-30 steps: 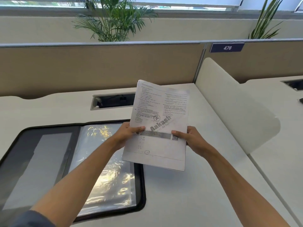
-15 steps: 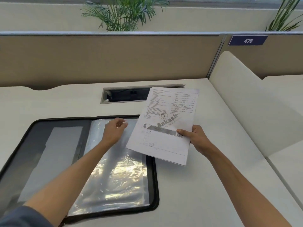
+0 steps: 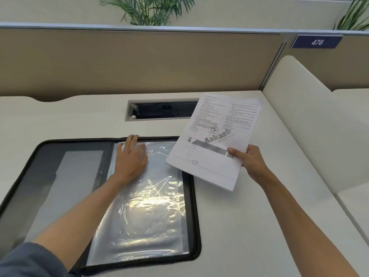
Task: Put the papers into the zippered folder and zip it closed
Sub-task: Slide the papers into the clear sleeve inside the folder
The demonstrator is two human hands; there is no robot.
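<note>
A black zippered folder (image 3: 196, 226) lies open flat on the pale desk top (image 3: 249, 226), its dark inner cover with a grey pocket on the left and a stack of clear, glossy plastic sleeves (image 3: 147, 206) on the right. The left hand (image 3: 130, 158) rests palm down on the far left part of those sleeves, fingers straight and spread slightly, the fingertips reaching the folder's far edge; it holds nothing. The right hand (image 3: 248, 162) grips a sheaf of white printed papers (image 3: 215, 136) at its near right edge, thumb on top and fingers curled underneath. The papers are held tilted just to the right of the folder, and their near left corner overlaps the folder's far right corner (whether they touch it cannot be told). Their far edge overlaps the right end of a rectangular grey cable slot (image 3: 159, 110) set in the desk. Behind the desk runs a tan partition panel (image 3: 139, 62), with a blue number plate (image 3: 317, 42) reading 476 at the far right and green palm leaves (image 3: 149, 9) above it. A cream curved divider (image 3: 311, 120) stands on the right.
</note>
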